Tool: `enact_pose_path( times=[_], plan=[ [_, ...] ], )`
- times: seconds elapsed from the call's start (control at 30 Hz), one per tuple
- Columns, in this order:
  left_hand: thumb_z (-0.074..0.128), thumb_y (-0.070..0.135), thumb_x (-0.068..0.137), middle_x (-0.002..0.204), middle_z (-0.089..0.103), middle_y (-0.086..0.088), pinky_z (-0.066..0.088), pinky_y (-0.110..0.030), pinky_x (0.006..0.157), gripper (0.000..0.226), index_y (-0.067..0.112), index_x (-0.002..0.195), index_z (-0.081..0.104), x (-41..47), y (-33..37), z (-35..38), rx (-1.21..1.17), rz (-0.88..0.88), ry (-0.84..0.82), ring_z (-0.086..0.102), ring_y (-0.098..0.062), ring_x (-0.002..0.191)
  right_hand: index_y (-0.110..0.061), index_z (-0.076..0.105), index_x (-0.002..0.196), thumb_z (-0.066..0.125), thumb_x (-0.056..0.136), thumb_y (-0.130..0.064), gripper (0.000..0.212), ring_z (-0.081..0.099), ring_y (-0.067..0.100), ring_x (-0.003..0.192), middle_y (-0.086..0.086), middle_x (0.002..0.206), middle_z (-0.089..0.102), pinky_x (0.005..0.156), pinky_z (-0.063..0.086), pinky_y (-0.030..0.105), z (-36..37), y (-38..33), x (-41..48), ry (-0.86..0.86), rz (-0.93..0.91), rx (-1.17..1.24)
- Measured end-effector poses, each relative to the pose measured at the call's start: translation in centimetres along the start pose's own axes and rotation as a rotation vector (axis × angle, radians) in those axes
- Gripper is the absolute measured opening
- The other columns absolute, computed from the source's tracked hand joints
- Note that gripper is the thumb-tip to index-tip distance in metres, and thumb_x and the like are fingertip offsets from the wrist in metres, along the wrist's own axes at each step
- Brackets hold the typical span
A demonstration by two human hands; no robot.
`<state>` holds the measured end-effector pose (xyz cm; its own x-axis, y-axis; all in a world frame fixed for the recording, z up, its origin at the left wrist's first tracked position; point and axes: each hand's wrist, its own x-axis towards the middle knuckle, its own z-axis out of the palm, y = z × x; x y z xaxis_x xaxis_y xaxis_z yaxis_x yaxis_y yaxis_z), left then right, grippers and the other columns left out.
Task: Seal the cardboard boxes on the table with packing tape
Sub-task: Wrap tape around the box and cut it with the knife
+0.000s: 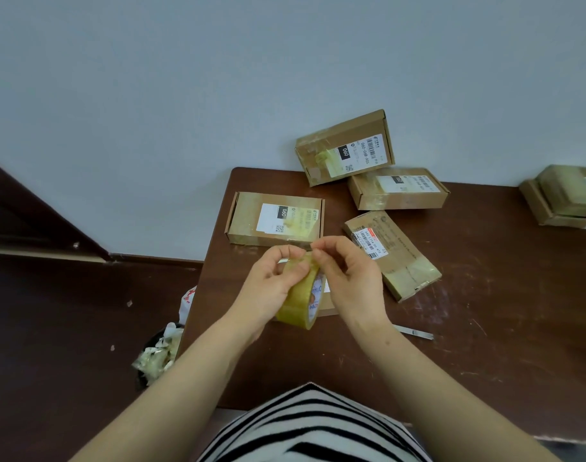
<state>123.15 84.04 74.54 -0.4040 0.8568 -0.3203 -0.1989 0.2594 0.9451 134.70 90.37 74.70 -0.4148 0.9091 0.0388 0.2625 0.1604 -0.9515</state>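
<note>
A roll of yellowish clear packing tape (pixel 301 301) is held above the brown table (pixel 485 328). My left hand (pixel 268 281) grips the roll from the left. My right hand (pixel 348 278) pinches at the top edge of the roll with thumb and forefinger. Several cardboard boxes with white labels lie beyond: one box (pixel 274 218) just behind my hands, one tilted box (pixel 345 148) against the wall, another box (pixel 398 188) beside it, and a long flat box (pixel 395 255) to the right. A piece of another box (pixel 328 305) shows under my hands.
A metal blade or scissors (pixel 415 332) lies on the table right of my right forearm. More stacked boxes (pixel 565 198) sit at the far right edge. A bin (pixel 158 355) with crumpled tape scraps stands on the floor left of the table.
</note>
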Motion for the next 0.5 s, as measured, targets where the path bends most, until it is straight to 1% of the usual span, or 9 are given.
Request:
enact_pose_path(
  times=[0.03, 0.1, 0.17, 0.2, 0.27, 0.3, 0.37, 0.4, 0.5],
  plan=[
    [0.063, 0.018, 0.090, 0.089, 0.071, 0.004, 0.056, -0.022, 0.067, 0.017, 0.022, 0.107, 0.061, -0.05, -0.10, -0.01, -0.009, -0.005, -0.003, 0.068, -0.004, 0.076, -0.027, 0.066, 0.098, 0.060, 0.093, -0.016, 0.013, 0.061, 0.000, 0.082, -0.013, 0.086, 0.066, 0.074, 0.049, 0.021, -0.05, 0.02, 0.02, 0.009, -0.002, 0.008],
    [0.063, 0.020, 0.090, 0.098, 0.070, 0.001, 0.054, -0.018, 0.064, 0.026, 0.024, 0.115, 0.057, -0.11, -0.34, -0.13, -0.035, -0.030, 0.014, 0.069, -0.004, 0.078, -0.031, 0.064, 0.109, 0.061, 0.092, -0.014, 0.024, 0.060, 0.000, 0.075, -0.012, 0.079, 0.063, 0.072, 0.050, 0.022, -0.10, -0.03, 0.15, 0.000, -0.015, 0.022],
    [0.062, 0.026, 0.091, 0.094, 0.069, 0.004, 0.051, -0.015, 0.061, 0.019, 0.025, 0.110, 0.058, -0.18, -0.58, -0.32, -0.030, -0.035, 0.048, 0.068, -0.001, 0.075, -0.038, 0.056, 0.117, 0.061, 0.092, -0.013, 0.036, 0.057, 0.001, 0.067, -0.009, 0.072, 0.059, 0.066, 0.050, 0.023, -0.10, -0.05, 0.25, -0.032, -0.052, -0.024],
    [0.060, 0.030, 0.092, 0.091, 0.069, 0.007, 0.051, -0.015, 0.060, 0.016, 0.024, 0.106, 0.060, -0.23, -0.61, -0.38, -0.015, -0.031, 0.064, 0.067, 0.001, 0.074, -0.041, 0.054, 0.114, 0.061, 0.092, -0.013, 0.036, 0.056, 0.003, 0.066, -0.008, 0.070, 0.059, 0.064, 0.049, 0.024, -0.09, -0.05, 0.29, -0.043, -0.066, -0.054],
    [0.057, 0.036, 0.093, 0.090, 0.068, 0.007, 0.053, -0.019, 0.066, 0.017, 0.022, 0.102, 0.060, -0.10, -0.71, -0.50, 0.020, -0.018, 0.093, 0.065, 0.000, 0.075, -0.040, 0.055, 0.101, 0.060, 0.092, -0.012, 0.030, 0.056, 0.004, 0.066, -0.010, 0.070, 0.059, 0.064, 0.047, 0.027, -0.03, 0.02, 0.33, -0.054, -0.069, -0.079],
    [0.054, 0.037, 0.094, 0.092, 0.067, 0.005, 0.053, -0.022, 0.071, 0.017, 0.021, 0.100, 0.060, 0.02, -0.76, -0.59, 0.045, -0.013, 0.109, 0.064, -0.002, 0.077, -0.038, 0.055, 0.093, 0.059, 0.093, -0.011, 0.028, 0.056, 0.003, 0.066, -0.014, 0.071, 0.060, 0.063, 0.047, 0.025, 0.00, 0.05, 0.31, -0.063, -0.069, -0.074],
    [0.050, 0.036, 0.097, 0.094, 0.065, 0.001, 0.051, -0.027, 0.076, 0.019, 0.021, 0.098, 0.060, 0.21, -0.72, -0.75, 0.089, -0.012, 0.123, 0.061, -0.007, 0.081, -0.035, 0.059, 0.084, 0.057, 0.094, -0.008, 0.029, 0.057, -0.001, 0.071, -0.019, 0.074, 0.062, 0.064, 0.046, 0.016, 0.04, -0.04, 0.29, -0.094, -0.064, -0.055],
    [0.048, 0.037, 0.098, 0.095, 0.065, 0.000, 0.050, -0.028, 0.077, 0.019, 0.021, 0.098, 0.059, 0.30, -0.71, -0.82, 0.102, -0.018, 0.122, 0.061, -0.009, 0.083, -0.033, 0.062, 0.083, 0.057, 0.094, -0.007, 0.028, 0.058, -0.001, 0.075, -0.018, 0.076, 0.064, 0.066, 0.045, 0.013, 0.04, -0.12, 0.33, -0.114, -0.060, -0.048],
    [0.044, 0.036, 0.099, 0.095, 0.065, -0.003, 0.050, -0.029, 0.077, 0.021, 0.020, 0.097, 0.059, 0.37, -0.80, -0.99, 0.090, -0.041, 0.113, 0.060, -0.012, 0.084, -0.029, 0.067, 0.087, 0.059, 0.091, -0.005, 0.026, 0.060, -0.004, 0.082, -0.012, 0.088, 0.068, 0.071, 0.046, 0.009, -0.11, -0.37, 0.56, -0.142, -0.035, -0.059]
  ],
)
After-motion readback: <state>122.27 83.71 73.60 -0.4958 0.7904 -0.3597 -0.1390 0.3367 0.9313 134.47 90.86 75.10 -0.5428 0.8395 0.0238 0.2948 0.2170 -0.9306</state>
